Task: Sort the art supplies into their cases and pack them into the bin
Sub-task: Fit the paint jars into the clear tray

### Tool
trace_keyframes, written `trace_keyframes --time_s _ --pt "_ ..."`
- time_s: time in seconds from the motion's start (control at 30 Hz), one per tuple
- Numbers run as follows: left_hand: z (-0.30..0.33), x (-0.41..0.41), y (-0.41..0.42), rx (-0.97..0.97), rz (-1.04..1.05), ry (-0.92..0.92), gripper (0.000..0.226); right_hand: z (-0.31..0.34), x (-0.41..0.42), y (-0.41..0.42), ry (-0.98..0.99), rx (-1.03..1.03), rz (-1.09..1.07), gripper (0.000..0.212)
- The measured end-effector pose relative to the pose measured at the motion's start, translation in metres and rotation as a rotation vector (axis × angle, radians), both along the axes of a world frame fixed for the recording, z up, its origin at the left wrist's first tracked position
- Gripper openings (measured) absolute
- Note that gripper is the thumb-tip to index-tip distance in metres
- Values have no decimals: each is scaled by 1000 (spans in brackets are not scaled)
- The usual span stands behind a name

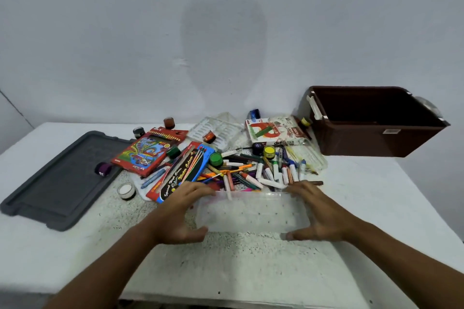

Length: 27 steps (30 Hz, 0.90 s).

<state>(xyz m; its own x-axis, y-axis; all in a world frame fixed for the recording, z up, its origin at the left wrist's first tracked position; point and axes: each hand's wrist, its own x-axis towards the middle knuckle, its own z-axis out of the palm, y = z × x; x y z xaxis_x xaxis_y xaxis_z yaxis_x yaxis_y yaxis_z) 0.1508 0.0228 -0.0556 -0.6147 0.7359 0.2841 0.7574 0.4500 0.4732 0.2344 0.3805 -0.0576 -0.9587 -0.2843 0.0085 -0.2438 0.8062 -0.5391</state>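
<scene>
Both hands grip a clear plastic case (252, 211) at its two ends, on the speckled table (251, 258) in front of the loose art supplies.

Left to right: a grey lid (60, 183) lies flat at the table's left edge with a dark purple pot (103, 169) on it. The left hand (179, 213) clamps the case's left end, fingers over the far edge, thumb on the near edge. The case is transparent; its walls are hard to make out against the table. The right hand (317, 212) holds the right end the same way. Behind the case, the pile of markers and crayons (253, 170) overlaps, so single items cannot be separated. The brown bin (376, 120) stands at the far right, open; its interior is too dark to read.
</scene>
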Motion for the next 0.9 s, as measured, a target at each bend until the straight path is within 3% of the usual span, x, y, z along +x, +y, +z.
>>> trace_keyframes --time_s 0.3,0.9 --pt "-29 13 -19 -149 -16 103 69 -28 5 -9 121 122 90 94" --pt "-53 14 -38 -19 13 63 63 -36 3 -17 163 180 -4 98"
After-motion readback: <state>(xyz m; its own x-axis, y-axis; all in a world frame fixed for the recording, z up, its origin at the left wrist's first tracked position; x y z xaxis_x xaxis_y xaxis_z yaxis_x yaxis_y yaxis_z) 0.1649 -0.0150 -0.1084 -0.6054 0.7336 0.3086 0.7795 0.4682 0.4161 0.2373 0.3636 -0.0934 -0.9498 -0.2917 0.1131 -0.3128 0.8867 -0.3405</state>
